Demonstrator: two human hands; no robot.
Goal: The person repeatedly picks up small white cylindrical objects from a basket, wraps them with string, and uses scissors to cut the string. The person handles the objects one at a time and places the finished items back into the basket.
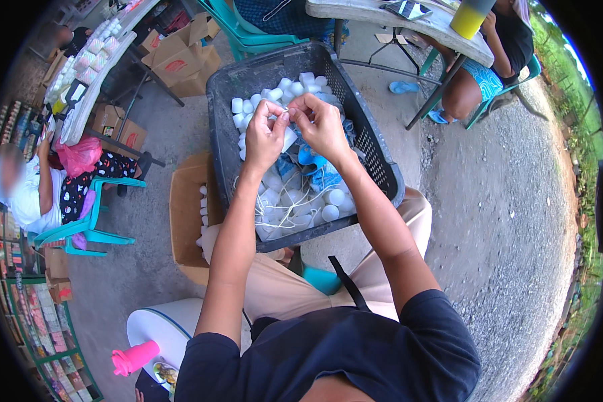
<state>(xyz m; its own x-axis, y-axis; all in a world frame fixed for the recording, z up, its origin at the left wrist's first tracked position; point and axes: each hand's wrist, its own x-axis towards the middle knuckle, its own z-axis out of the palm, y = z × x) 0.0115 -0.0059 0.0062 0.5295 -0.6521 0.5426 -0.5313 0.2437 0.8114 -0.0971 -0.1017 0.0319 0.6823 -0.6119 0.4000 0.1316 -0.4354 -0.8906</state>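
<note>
Both my hands meet above a black plastic crate (385, 144), fingertips pinched together. My left hand (265, 137) is closed, thumb against forefinger. Closed in the same way, my right hand (321, 128) touches or nearly touches it. Between the fingertips is a bit of something thin and whitish, too small to make out. Many white cylindrical pieces (331, 213) fill the crate beneath. Tangled white string (285, 216) lies over them at the near end, and blue cloth (323, 175) sits in the middle.
A cardboard box (186, 228) with more white pieces stands left of the crate. A pink bottle (135, 358) rests on a round white surface (174, 320) at lower left. People sit at tables on the left and upper right. Open cartons (181, 57) lie beyond the crate.
</note>
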